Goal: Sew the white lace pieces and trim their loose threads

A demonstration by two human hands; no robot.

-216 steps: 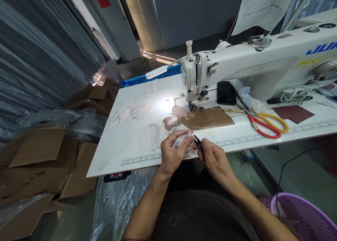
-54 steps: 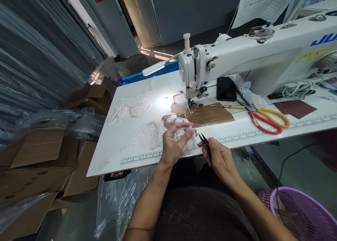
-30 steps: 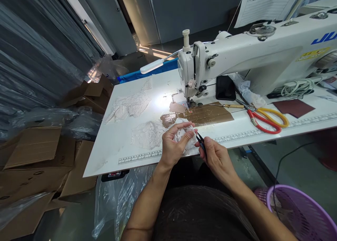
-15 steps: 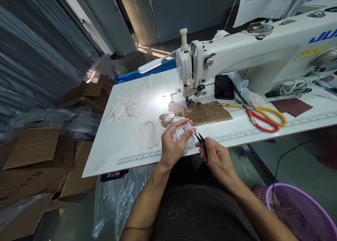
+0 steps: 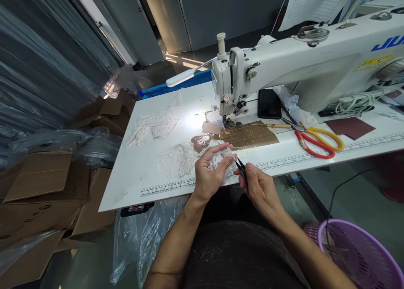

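Note:
At the near edge of the white sewing table (image 5: 132,188), my left hand (image 5: 208,175) is closed round a bunched piece of white lace (image 5: 221,159). My right hand (image 5: 260,188) pinches small dark thread snips (image 5: 240,168), their tips touching the lace by my left fingertips. More white lace (image 5: 175,159) trails from my left hand onto the table. A second lace piece (image 5: 154,127) lies farther back on the left.
A white sewing machine (image 5: 299,66) stands behind, its lamp lighting the needle area, with brown cardboard (image 5: 252,135) under the foot. Red and yellow scissors (image 5: 318,142) and a black phone (image 5: 269,104) lie to the right. Cardboard boxes (image 5: 41,184) fill the floor left; a purple basket (image 5: 362,255) sits lower right.
Over the last second both hands stay at the table edge with only small shifts. The snips' tips have come back against the lace after being held apart from it 1.8 s ago.

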